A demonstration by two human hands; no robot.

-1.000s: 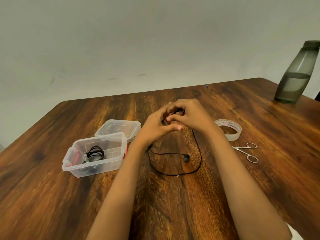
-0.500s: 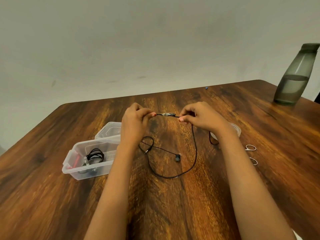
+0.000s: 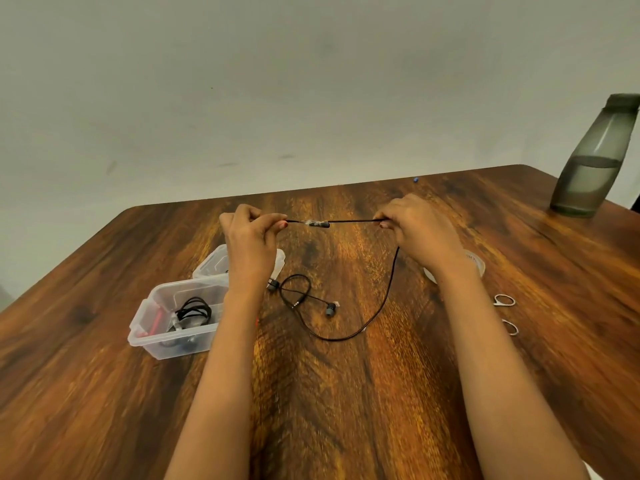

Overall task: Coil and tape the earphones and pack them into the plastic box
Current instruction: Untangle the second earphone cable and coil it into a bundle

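Black wired earphones (image 3: 384, 296) lie partly on the wooden table, with one grey earbud (image 3: 330, 309) near the middle. My left hand (image 3: 251, 244) and my right hand (image 3: 420, 230) each pinch the cable and hold a straight stretch of it taut above the table, the inline piece (image 3: 317, 223) between them. The rest of the cable hangs from my right hand and loops on the table. A clear plastic box (image 3: 157, 332) at the left holds a coiled black earphone (image 3: 194, 310). A tape roll (image 3: 476, 263) sits partly hidden behind my right wrist.
The box's clear lid (image 3: 213, 266) lies behind the box, partly hidden by my left hand. Small scissors (image 3: 506, 313) rest right of my right forearm. A grey water bottle (image 3: 594, 157) stands at the far right corner. A small blue bit (image 3: 415, 180) lies by the far edge.
My hands were clasped together over the cable, then moved apart sideways, pulling a stretch of cable straight between them. The loose cable on the table has shifted.
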